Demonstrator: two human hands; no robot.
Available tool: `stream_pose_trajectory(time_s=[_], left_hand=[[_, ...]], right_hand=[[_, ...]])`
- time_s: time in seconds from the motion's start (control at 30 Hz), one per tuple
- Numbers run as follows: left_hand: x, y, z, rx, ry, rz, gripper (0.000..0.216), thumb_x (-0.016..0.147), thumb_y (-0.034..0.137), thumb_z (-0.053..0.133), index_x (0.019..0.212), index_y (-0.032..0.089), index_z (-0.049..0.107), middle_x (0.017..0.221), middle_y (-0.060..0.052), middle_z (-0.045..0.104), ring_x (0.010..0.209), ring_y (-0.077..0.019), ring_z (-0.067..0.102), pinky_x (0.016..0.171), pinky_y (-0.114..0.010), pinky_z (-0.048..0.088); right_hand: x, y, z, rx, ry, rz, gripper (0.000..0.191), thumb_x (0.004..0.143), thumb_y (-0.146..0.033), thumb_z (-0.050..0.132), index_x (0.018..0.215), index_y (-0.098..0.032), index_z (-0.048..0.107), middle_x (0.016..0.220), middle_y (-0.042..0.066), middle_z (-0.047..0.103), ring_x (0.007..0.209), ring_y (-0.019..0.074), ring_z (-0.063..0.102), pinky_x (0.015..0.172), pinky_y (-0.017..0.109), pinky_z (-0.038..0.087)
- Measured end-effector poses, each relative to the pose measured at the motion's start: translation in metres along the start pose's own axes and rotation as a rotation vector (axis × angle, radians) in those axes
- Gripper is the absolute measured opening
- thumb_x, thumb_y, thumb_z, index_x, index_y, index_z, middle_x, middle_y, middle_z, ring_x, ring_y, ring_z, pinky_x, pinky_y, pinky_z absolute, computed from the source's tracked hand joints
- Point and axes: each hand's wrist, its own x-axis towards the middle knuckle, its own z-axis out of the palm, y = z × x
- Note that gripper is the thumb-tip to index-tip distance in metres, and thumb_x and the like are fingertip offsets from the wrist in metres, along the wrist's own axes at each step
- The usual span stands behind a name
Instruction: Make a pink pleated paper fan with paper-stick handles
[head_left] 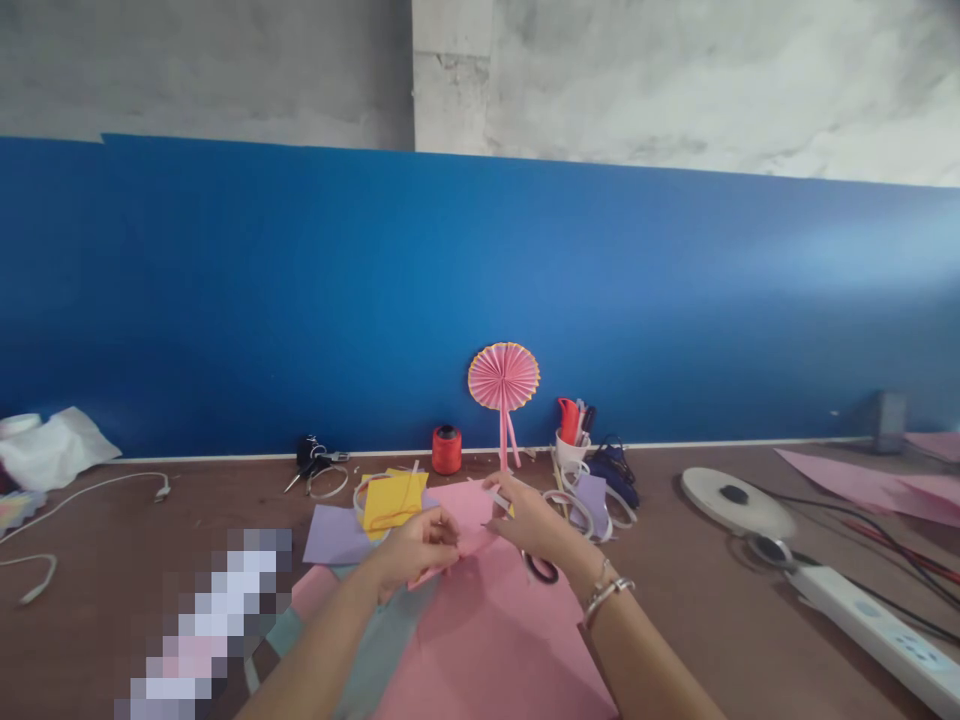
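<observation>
My left hand is closed in a pinch on a folded piece of pink paper held just above the table. My right hand is closed on a small white strip, right next to the same pink piece; bangles ring its wrist. Under both hands lies a large pink sheet. Black-handled scissors lie on it, partly hidden by my right hand. A finished pink paper fan on a stick leans upright against the blue wall behind.
A yellow paper, a lilac sheet, rolls of tape, a red spool and a white cup of pens lie behind my hands. A white power strip and cables are at right; white cables at left.
</observation>
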Motion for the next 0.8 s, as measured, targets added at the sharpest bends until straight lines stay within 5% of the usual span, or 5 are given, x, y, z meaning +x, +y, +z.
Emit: stream_pose_trajectory(time_s=[0.17,0.27,0.47,0.8], left_hand=[[0.009,-0.011,-0.006,0.019,0.055,-0.017,0.022,0.06,0.021,0.061,0.081,0.016,0.059,0.061,0.003,0.059,0.033,-0.0031,0.034,0.036,-0.018,0.018],[0.009,-0.009,-0.006,0.03,0.081,-0.021,0.022,0.06,0.022,0.059,0.081,0.015,0.06,0.066,0.002,0.061,0.035,-0.0035,0.036,0.035,-0.018,0.019],[0.003,0.001,0.0,0.14,0.106,0.032,0.025,0.059,0.019,0.056,0.085,0.017,0.056,0.071,0.001,0.059,0.049,-0.0087,0.05,0.035,-0.016,0.023],[0.0,0.006,0.005,0.199,0.089,0.098,0.038,0.057,0.012,0.047,0.094,0.018,0.055,0.079,-0.001,0.057,0.058,-0.0105,0.053,0.035,-0.014,0.024]], right_hand=[[0.001,-0.007,-0.011,-0.028,0.21,-0.151,0.022,0.07,-0.014,0.057,0.091,-0.019,0.057,0.103,0.007,0.06,0.098,0.0207,0.053,0.085,0.033,0.038],[-0.005,-0.025,-0.022,0.038,0.306,-0.228,0.004,0.076,-0.018,0.054,0.074,-0.019,0.058,0.106,0.008,0.06,0.1,0.0207,0.053,0.081,0.031,0.04],[-0.022,-0.051,-0.025,0.072,-0.101,-0.084,0.013,0.077,-0.021,0.051,0.071,-0.019,0.062,0.069,-0.001,0.063,0.062,0.0121,0.054,0.058,0.022,0.038],[-0.015,-0.036,-0.012,-0.099,-0.095,-0.03,0.021,0.073,-0.014,0.048,0.075,-0.018,0.068,0.076,0.003,0.069,0.07,0.0153,0.059,0.063,0.023,0.038]])
